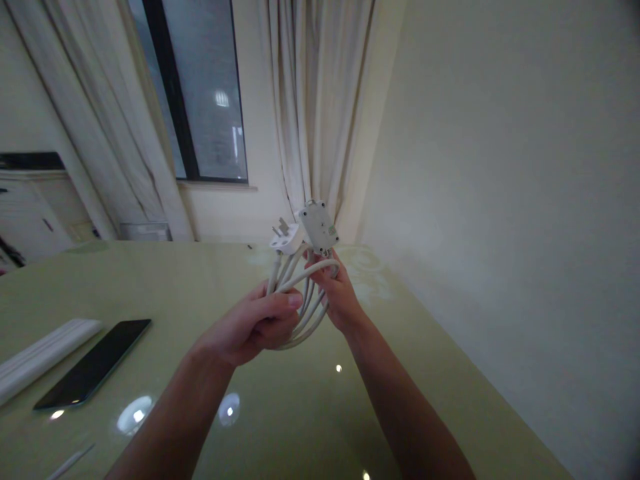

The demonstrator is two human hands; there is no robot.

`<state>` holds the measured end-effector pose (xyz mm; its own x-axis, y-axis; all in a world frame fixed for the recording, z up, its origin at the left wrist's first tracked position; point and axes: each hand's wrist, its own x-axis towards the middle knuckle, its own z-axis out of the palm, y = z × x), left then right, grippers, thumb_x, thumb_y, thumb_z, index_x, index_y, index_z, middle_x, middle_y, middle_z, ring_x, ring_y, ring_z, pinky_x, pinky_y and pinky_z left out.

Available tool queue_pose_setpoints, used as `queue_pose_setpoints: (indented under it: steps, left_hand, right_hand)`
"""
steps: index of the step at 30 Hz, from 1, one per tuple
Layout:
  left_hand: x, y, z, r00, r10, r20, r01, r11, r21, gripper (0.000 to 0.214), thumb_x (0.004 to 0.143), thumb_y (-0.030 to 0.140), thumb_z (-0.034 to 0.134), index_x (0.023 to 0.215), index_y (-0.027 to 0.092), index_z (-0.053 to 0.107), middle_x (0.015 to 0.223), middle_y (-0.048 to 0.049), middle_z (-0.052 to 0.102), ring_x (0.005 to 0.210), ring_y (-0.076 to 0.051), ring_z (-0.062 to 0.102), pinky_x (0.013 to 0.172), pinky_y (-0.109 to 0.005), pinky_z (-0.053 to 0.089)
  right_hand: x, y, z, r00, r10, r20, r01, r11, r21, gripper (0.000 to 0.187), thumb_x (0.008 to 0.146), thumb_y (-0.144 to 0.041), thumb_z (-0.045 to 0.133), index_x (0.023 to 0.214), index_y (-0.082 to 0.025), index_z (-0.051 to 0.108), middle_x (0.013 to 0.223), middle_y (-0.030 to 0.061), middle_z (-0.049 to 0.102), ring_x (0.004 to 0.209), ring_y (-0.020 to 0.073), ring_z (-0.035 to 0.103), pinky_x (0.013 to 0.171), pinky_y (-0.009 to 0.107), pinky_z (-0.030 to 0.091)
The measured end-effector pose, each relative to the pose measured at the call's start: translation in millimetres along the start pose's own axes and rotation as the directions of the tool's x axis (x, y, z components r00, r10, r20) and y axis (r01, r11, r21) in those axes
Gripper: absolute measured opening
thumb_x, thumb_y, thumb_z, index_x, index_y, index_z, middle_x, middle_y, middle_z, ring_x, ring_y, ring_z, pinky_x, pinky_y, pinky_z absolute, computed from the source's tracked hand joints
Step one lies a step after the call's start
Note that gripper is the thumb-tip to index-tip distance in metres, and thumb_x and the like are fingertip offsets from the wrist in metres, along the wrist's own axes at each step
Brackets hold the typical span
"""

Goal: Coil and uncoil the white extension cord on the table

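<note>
A white power strip cord (313, 313) is gathered in loops between my two hands, held up above the table. My left hand (270, 317) is closed around the left side of the loops, thumb on top. On the right, my right hand (336, 290) grips the cord near the grey-white socket block (319, 227), whose back with its corner screws faces me. Some of its fingers are hidden behind the loops. Just left of the block, a white plug (286, 238) sticks up with its metal prongs pointing up and left.
A glossy green table (240, 427) spreads below. At its left lie a black tablet (95, 363), a long white object (45, 353) and a thin white stick (71, 461). A wall (500, 200) runs along the right edge; curtains (320, 100) and a window (205, 87) stand behind.
</note>
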<state>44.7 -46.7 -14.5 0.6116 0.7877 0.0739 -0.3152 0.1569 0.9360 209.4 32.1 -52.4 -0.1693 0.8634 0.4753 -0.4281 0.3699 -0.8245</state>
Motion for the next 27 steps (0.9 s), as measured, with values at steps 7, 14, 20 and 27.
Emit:
queue_pose_setpoints:
  steps: [7,14,20,27]
  left_hand:
    - [-4,6,-4.0,1.000,0.013,-0.022,-0.013,1.000,-0.006,0.055,0.085,0.047,0.080,0.064,0.022,0.035,0.045,0.0124,0.021,0.037,-0.003,0.010,0.035,-0.017,0.011]
    - [-2,18,-7.6,0.958,0.140,-0.251,-0.100,0.981,0.166,0.059,0.091,0.074,0.062,0.070,0.022,0.044,0.050,0.0114,0.025,0.038,-0.004,0.012,0.035,-0.015,0.018]
    - [6,15,-12.1,0.881,0.211,-0.424,-0.084,0.951,0.298,0.060,0.094,0.073,0.057,0.067,0.020,0.049,0.050,0.0101,0.026,0.039,-0.005,0.019,0.037,-0.016,0.023]
    - [9,10,-15.6,0.821,0.306,-0.483,-0.114,0.915,0.386,0.054,0.099,0.068,0.052,0.087,0.016,0.065,0.054,0.0085,0.034,0.040,-0.006,0.026,0.038,-0.016,0.023]
  right_hand:
    - [-1,0,2,0.998,0.018,-0.058,-0.024,0.995,-0.093,0.031,0.078,-0.042,0.087,0.093,-0.023,0.067,0.083,-0.0010,0.071,0.071,0.0144,0.067,0.069,0.027,0.056]
    - [-2,-4,1,0.995,0.008,-0.103,-0.032,0.970,-0.242,0.034,0.087,-0.050,0.077,0.084,-0.021,0.058,0.066,-0.0047,0.063,0.043,0.0071,0.049,0.040,0.021,0.036]
    - [-4,-12,-1,0.994,-0.046,-0.098,0.004,0.921,-0.390,0.034,0.088,-0.047,0.076,0.080,-0.023,0.054,0.054,-0.0090,0.053,0.038,0.0076,0.046,0.037,0.020,0.035]
    - [-9,-19,0,0.995,-0.067,-0.080,0.013,0.838,-0.545,0.030,0.093,-0.050,0.070,0.088,-0.023,0.058,0.057,-0.0081,0.056,0.037,0.0091,0.049,0.038,0.021,0.038]
